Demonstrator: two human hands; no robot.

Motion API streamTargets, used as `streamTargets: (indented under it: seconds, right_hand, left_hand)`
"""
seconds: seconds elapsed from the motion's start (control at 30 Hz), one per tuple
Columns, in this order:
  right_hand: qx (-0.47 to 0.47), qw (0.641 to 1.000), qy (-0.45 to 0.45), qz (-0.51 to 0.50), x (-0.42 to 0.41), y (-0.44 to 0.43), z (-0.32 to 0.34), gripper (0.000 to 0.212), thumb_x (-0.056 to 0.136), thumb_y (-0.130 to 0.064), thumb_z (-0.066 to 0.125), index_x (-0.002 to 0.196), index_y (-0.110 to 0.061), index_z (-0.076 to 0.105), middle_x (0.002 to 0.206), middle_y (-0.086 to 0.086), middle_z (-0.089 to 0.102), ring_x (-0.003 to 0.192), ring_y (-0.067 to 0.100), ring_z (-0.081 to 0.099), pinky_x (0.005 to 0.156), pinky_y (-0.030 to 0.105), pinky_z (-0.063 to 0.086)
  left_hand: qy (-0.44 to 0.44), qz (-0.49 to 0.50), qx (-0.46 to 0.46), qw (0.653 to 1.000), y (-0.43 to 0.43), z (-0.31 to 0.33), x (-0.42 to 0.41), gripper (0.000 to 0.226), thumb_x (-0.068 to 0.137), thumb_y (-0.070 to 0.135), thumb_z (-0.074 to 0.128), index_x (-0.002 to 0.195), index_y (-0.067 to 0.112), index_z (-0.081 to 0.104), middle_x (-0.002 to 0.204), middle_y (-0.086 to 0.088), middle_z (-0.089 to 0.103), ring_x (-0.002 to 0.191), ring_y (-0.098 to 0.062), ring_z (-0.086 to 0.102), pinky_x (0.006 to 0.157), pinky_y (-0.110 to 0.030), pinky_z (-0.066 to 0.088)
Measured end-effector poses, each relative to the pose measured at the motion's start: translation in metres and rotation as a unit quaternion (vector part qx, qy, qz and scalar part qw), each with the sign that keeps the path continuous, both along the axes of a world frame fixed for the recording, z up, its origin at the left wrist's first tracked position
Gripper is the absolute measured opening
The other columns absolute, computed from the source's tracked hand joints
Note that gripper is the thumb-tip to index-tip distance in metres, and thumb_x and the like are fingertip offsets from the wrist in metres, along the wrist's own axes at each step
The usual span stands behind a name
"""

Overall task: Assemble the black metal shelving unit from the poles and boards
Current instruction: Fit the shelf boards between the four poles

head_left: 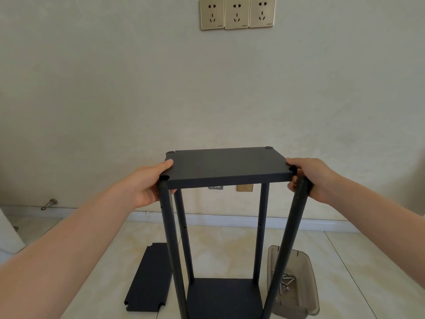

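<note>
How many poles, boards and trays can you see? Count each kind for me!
Poles: 4
Boards: 3
Tray: 1
Total: 8

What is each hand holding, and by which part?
Both hands hold the top board: the left hand grips its left edge near the front corner, the right hand its right front corner, fingers round the pole.
</note>
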State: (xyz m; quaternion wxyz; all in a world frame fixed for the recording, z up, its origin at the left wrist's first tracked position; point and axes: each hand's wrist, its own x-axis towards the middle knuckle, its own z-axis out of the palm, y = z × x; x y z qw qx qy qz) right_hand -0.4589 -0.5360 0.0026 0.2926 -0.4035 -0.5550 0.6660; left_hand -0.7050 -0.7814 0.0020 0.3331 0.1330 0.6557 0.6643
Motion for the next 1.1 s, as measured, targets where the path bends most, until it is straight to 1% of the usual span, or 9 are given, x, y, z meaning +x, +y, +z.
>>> streamTargets:
  seconds: [0.13,0.23,0.3,0.43,0.57,0.7,0.93,1.0,1.1]
  right_hand:
    - [0.007,1.000,-0.014,0.017,0.002,0.000,-0.001,0.014,0.096,-0.020,0.061,0.092,-0.007,0.060,0.078,0.010,0.062,0.058,0.020,0.056,0.048,0.028,0.055]
    - [-0.024,0.999,-0.009,0.032,0.004,0.002,-0.002,0.011,0.096,-0.017,0.060,0.091,-0.008,0.060,0.070,0.007,0.066,0.054,0.019,0.061,0.050,0.028,0.055]
    - [-0.051,0.998,-0.001,0.045,0.006,0.004,-0.004,0.009,0.094,-0.015,0.059,0.089,-0.008,0.061,0.061,0.004,0.067,0.050,0.017,0.063,0.051,0.028,0.055]
    - [-0.079,0.996,0.008,0.050,0.008,0.006,-0.011,0.010,0.089,-0.015,0.060,0.081,-0.010,0.057,0.060,0.004,0.063,0.059,0.021,0.056,0.055,0.029,0.052]
    - [-0.089,0.995,0.009,0.047,0.003,0.004,-0.017,0.015,0.087,-0.021,0.059,0.075,-0.011,0.055,0.057,0.002,0.057,0.055,0.019,0.050,0.056,0.028,0.046]
    - [-0.098,0.994,0.012,0.035,-0.001,0.003,-0.019,0.017,0.086,-0.027,0.059,0.079,-0.011,0.054,0.055,0.001,0.051,0.053,0.019,0.047,0.056,0.028,0.042]
    - [-0.117,0.991,0.062,0.030,0.002,-0.001,-0.029,0.015,0.081,-0.024,0.064,0.077,-0.012,0.055,0.061,0.002,0.055,0.055,0.019,0.050,0.057,0.028,0.041]
    - [-0.114,0.990,0.078,0.016,0.003,-0.004,-0.037,0.013,0.083,-0.022,0.063,0.077,-0.013,0.055,0.065,0.002,0.055,0.057,0.019,0.048,0.057,0.029,0.042]
    - [-0.105,0.991,0.082,-0.024,0.003,-0.009,-0.054,0.017,0.089,-0.020,0.056,0.073,-0.015,0.054,0.062,0.002,0.051,0.058,0.019,0.043,0.057,0.031,0.039]
  left_hand:
    - [0.001,0.002,0.010,1.000,0.001,-0.005,-0.001,0.024,0.093,0.030,0.069,0.102,0.008,0.065,0.072,-0.006,0.074,0.056,-0.020,0.070,0.058,-0.032,0.060]
    - [0.004,0.005,0.012,1.000,-0.001,-0.011,-0.001,0.025,0.092,0.031,0.070,0.103,0.009,0.066,0.074,-0.006,0.075,0.059,-0.020,0.070,0.064,-0.036,0.058]
    - [-0.005,0.004,0.023,1.000,-0.002,-0.015,0.000,0.025,0.091,0.031,0.071,0.104,0.009,0.067,0.077,-0.005,0.076,0.060,-0.019,0.070,0.063,-0.035,0.057]
    - [-0.029,0.003,0.052,0.998,-0.005,-0.020,0.004,0.025,0.090,0.030,0.073,0.102,0.009,0.067,0.077,-0.006,0.076,0.056,-0.019,0.069,0.050,-0.029,0.057]
    - [-0.051,0.008,0.085,0.995,-0.005,-0.028,0.008,0.025,0.089,0.030,0.073,0.103,0.010,0.067,0.079,-0.006,0.076,0.059,-0.020,0.070,0.052,-0.030,0.057]
    - [-0.055,0.019,0.103,0.993,-0.005,-0.032,0.010,0.028,0.088,0.032,0.074,0.106,0.012,0.066,0.079,-0.004,0.076,0.059,-0.020,0.071,0.052,-0.029,0.058]
    - [-0.065,0.034,0.099,0.992,-0.004,-0.048,0.013,0.032,0.084,0.034,0.075,0.103,0.010,0.066,0.075,-0.007,0.076,0.055,-0.021,0.071,0.047,-0.028,0.056]
    - [-0.066,0.044,0.100,0.992,-0.003,-0.051,0.014,0.029,0.086,0.035,0.074,0.101,0.011,0.066,0.075,-0.006,0.076,0.059,-0.021,0.072,0.049,-0.028,0.057]
    - [-0.071,0.051,0.094,0.992,-0.001,-0.057,0.017,0.027,0.088,0.034,0.073,0.102,0.012,0.065,0.083,-0.007,0.076,0.075,-0.025,0.070,0.063,-0.036,0.056]
